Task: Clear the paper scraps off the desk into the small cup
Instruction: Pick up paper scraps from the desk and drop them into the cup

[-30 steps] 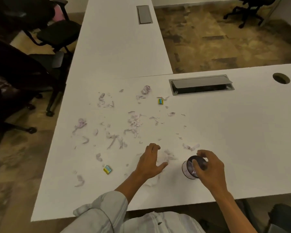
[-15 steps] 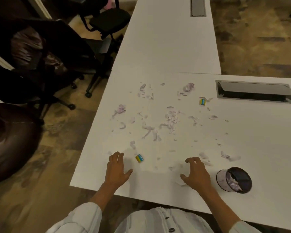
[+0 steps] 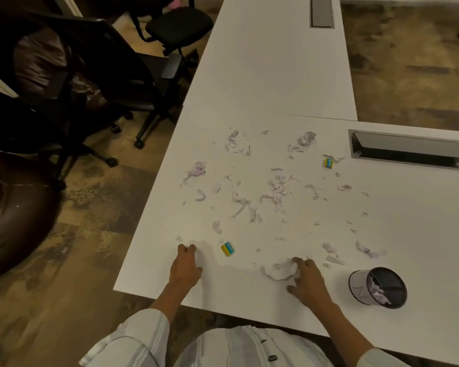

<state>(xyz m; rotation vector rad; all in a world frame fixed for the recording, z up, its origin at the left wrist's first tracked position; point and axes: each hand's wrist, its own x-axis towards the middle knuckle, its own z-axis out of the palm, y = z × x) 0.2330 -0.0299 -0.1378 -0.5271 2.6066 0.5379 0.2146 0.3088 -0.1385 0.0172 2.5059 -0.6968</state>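
Pale torn paper scraps (image 3: 276,192) lie scattered over the white desk (image 3: 421,234). A small dark mesh cup (image 3: 378,287) stands near the front edge at the right, with some scraps inside. My right hand (image 3: 309,283) is left of the cup, its fingers curled over a small heap of scraps (image 3: 277,270) and its thumb below the heap. Near the desk's left front corner, my left hand (image 3: 186,268) has its fingertips bunched on a tiny scrap.
Two small yellow-and-blue blocks lie among the scraps, one (image 3: 228,249) between my hands and one (image 3: 328,162) farther back. An open cable hatch (image 3: 408,149) sits at the back right. Black office chairs (image 3: 143,75) stand left of the desk.
My right hand let go of the cup and moved left onto the heap of scraps. My left hand moved left to the desk corner and its spread fingers bunched together. The view has shifted.
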